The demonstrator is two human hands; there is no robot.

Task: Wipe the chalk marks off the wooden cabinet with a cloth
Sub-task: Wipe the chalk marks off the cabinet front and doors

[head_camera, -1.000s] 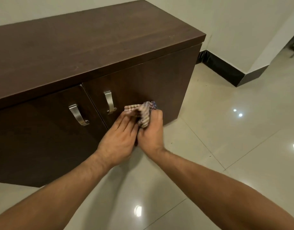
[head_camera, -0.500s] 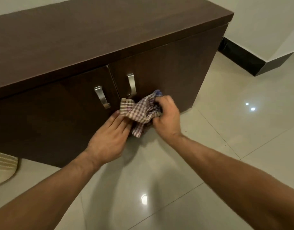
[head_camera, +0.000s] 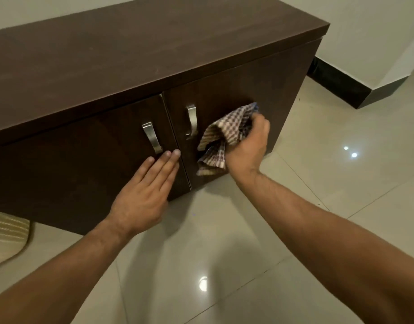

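A low dark wooden cabinet (head_camera: 131,57) with two doors and two metal handles (head_camera: 192,121) fills the upper left. My right hand (head_camera: 249,146) grips a checked cloth (head_camera: 221,139) and holds it against the right door, just right of its handle. My left hand (head_camera: 145,192) lies flat with fingers together on the left door, its fingertips below the left handle (head_camera: 151,137) near the gap between the doors. I cannot make out chalk marks on the dark wood.
Glossy beige floor tiles (head_camera: 318,160) spread below and to the right. A white wall with a black skirting board (head_camera: 337,83) runs behind the cabinet's right end. A striped beige mat (head_camera: 7,239) lies at the left edge beside the cabinet base.
Both hands held the bunched cloth together; now only my right hand holds it, spread on the right door. My left hand let go and moved left onto the left door.
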